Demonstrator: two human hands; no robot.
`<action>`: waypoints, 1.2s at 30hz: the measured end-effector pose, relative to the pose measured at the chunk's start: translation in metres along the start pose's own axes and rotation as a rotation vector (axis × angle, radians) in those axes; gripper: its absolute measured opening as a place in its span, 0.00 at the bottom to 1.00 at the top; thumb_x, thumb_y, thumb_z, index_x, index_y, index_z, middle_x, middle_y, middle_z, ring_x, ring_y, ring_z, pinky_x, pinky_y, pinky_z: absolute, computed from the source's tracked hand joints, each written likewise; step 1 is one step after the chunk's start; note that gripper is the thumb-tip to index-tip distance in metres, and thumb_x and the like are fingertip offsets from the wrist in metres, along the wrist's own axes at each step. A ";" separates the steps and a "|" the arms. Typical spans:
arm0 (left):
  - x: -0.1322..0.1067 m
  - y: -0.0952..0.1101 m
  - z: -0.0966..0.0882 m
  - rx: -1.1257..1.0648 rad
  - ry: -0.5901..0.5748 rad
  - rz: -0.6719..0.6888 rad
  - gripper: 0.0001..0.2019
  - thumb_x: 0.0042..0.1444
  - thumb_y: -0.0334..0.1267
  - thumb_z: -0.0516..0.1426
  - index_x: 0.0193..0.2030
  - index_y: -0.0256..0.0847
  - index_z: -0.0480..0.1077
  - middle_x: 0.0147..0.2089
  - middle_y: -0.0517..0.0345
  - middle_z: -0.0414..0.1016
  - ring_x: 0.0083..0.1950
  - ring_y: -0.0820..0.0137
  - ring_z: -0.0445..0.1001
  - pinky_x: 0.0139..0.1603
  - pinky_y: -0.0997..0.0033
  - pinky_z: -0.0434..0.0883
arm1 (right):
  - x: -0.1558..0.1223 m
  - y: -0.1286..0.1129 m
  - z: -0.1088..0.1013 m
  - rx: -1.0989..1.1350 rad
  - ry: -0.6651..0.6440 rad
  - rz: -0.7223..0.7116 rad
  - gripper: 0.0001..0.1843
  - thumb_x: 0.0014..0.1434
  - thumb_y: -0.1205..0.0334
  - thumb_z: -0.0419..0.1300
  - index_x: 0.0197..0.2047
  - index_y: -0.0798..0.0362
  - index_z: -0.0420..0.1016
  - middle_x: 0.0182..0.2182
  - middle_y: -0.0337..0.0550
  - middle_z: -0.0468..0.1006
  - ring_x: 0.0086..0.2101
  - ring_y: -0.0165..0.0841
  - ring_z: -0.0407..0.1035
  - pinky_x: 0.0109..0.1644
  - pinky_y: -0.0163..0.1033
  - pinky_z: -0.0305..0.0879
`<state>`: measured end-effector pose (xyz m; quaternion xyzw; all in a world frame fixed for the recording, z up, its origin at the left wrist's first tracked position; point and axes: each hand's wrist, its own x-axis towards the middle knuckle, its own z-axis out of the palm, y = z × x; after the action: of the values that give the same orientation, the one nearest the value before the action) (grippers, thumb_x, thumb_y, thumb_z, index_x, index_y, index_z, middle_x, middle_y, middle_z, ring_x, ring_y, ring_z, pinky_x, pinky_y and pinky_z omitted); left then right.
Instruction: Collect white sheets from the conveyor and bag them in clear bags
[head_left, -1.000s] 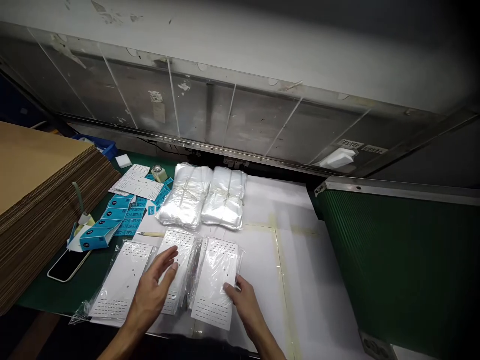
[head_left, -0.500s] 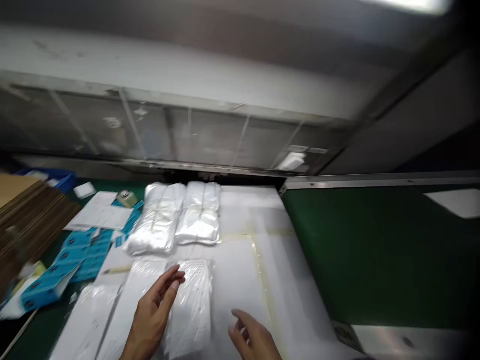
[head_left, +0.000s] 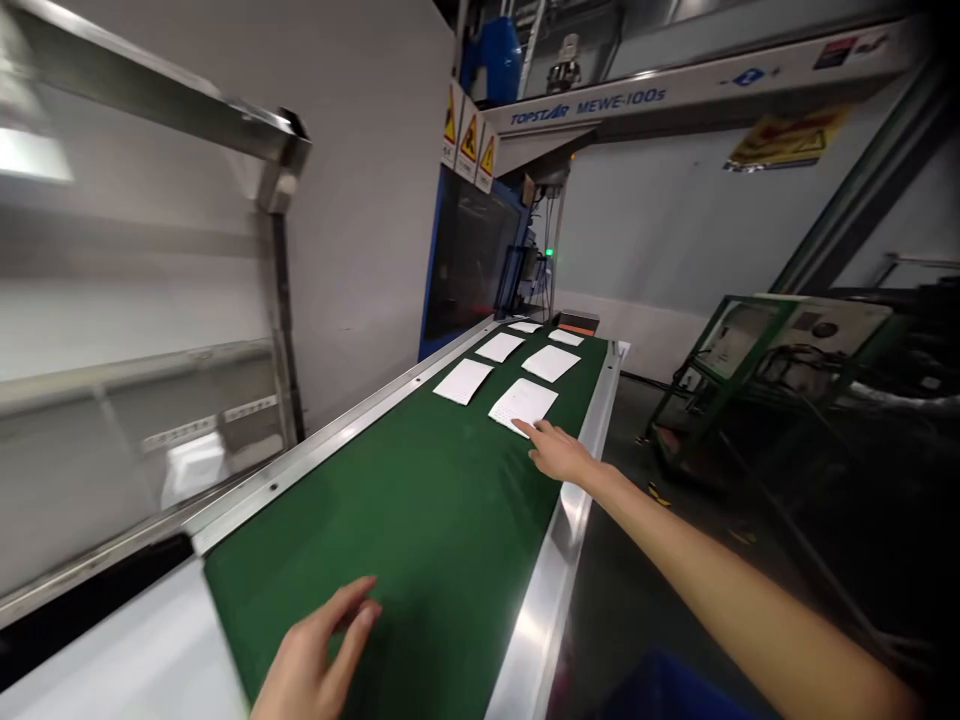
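Observation:
My right hand [head_left: 559,455] is stretched far out over the green conveyor belt [head_left: 420,500], fingers extended, its fingertips touching the near edge of the closest white perforated plate [head_left: 523,405]. It holds nothing. My left hand [head_left: 315,665] hovers low over the near end of the belt, fingers loosely apart and empty. Several more white plates, among them one at the belt's left side [head_left: 463,381] and another further along [head_left: 550,362], lie in two rows along the belt toward the machine.
A blue moulding machine [head_left: 469,250] with yellow warning signs stands at the belt's far end. The belt has metal side rails [head_left: 559,560]. A clear guard panel [head_left: 135,430] runs along the left. A green-framed cart [head_left: 757,345] stands on the floor at right. The white table [head_left: 112,660] is at bottom left.
My view has swung right, from the white table with bagged plates to the conveyor. My right hand left the bags and reached out to the nearest plate on the belt.

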<state>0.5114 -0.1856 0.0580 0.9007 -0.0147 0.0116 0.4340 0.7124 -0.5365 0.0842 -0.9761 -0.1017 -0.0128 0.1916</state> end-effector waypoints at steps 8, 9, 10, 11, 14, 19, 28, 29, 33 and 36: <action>0.280 0.070 0.116 0.477 0.062 0.411 0.17 0.61 0.42 0.45 0.48 0.41 0.71 0.47 0.50 0.76 0.48 0.60 0.73 0.51 0.62 0.67 | 0.160 0.082 0.018 -0.099 -0.021 -0.195 0.32 0.53 0.57 0.57 0.62 0.48 0.58 0.64 0.48 0.52 0.62 0.55 0.40 0.60 0.60 0.44; 0.304 0.072 0.129 0.491 0.074 0.423 0.17 0.61 0.42 0.46 0.48 0.40 0.70 0.48 0.49 0.75 0.49 0.59 0.72 0.52 0.61 0.66 | 0.166 0.087 0.022 -0.107 -0.025 -0.216 0.30 0.52 0.55 0.58 0.58 0.49 0.63 0.62 0.49 0.58 0.61 0.55 0.44 0.59 0.60 0.47; 0.326 0.074 0.140 0.504 0.089 0.436 0.17 0.61 0.42 0.46 0.50 0.39 0.69 0.51 0.48 0.73 0.52 0.59 0.70 0.54 0.60 0.64 | 0.168 0.092 0.024 -0.115 -0.019 -0.244 0.27 0.51 0.55 0.59 0.55 0.49 0.67 0.59 0.50 0.63 0.60 0.55 0.47 0.58 0.58 0.49; 0.346 0.075 0.151 0.514 0.107 0.448 0.18 0.60 0.43 0.48 0.53 0.38 0.67 0.54 0.46 0.70 0.55 0.58 0.67 0.57 0.60 0.61 | 0.168 0.096 0.024 -0.124 0.000 -0.277 0.25 0.50 0.54 0.60 0.52 0.49 0.69 0.56 0.50 0.66 0.59 0.54 0.50 0.57 0.57 0.51; 0.390 0.074 0.178 0.506 0.168 0.456 0.27 0.56 0.45 0.54 0.59 0.34 0.59 0.63 0.40 0.59 0.65 0.54 0.53 0.63 0.55 0.50 | 0.155 0.107 0.013 -0.158 0.126 -0.376 0.22 0.50 0.48 0.61 0.46 0.50 0.70 0.52 0.49 0.69 0.57 0.50 0.52 0.58 0.52 0.49; 0.421 0.077 0.194 0.388 0.242 0.361 0.17 0.54 0.42 0.54 0.48 0.35 0.67 0.56 0.37 0.66 0.61 0.49 0.57 0.61 0.46 0.50 | 0.123 0.118 -0.024 -0.151 0.446 -0.332 0.18 0.62 0.47 0.47 0.40 0.53 0.66 0.29 0.43 0.72 0.38 0.39 0.66 0.53 0.50 0.53; 0.331 0.101 0.120 -0.103 0.327 0.193 0.19 0.59 0.43 0.42 0.39 0.33 0.69 0.37 0.48 0.75 0.37 0.63 0.73 0.36 0.67 0.69 | 0.070 0.075 -0.044 1.603 0.856 0.149 0.04 0.56 0.64 0.55 0.34 0.54 0.68 0.31 0.44 0.74 0.31 0.33 0.70 0.34 0.40 0.67; 0.299 0.098 0.111 -0.190 0.297 0.176 0.20 0.60 0.44 0.42 0.43 0.33 0.69 0.38 0.49 0.76 0.35 0.65 0.74 0.34 0.69 0.70 | 0.059 0.057 -0.039 1.733 0.693 0.136 0.06 0.53 0.67 0.57 0.37 0.55 0.69 0.32 0.44 0.75 0.31 0.34 0.71 0.33 0.40 0.68; 0.153 0.085 0.075 -0.854 0.140 -0.045 0.21 0.57 0.45 0.52 0.55 0.39 0.64 0.49 0.50 0.73 0.41 0.65 0.74 0.36 0.70 0.71 | 0.006 -0.035 -0.003 1.873 0.247 0.100 0.20 0.49 0.62 0.64 0.47 0.52 0.71 0.35 0.44 0.78 0.32 0.37 0.73 0.33 0.41 0.71; 0.054 0.075 0.048 -1.049 0.293 -0.228 0.22 0.55 0.48 0.55 0.56 0.44 0.64 0.53 0.53 0.72 0.49 0.60 0.72 0.44 0.66 0.71 | -0.043 -0.112 0.024 1.875 0.052 0.076 0.23 0.51 0.56 0.63 0.51 0.52 0.70 0.39 0.46 0.79 0.36 0.39 0.74 0.37 0.42 0.71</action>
<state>0.5629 -0.2710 0.0880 0.5486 0.1394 0.0809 0.8204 0.6472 -0.4345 0.1003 -0.4252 -0.0340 0.0588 0.9025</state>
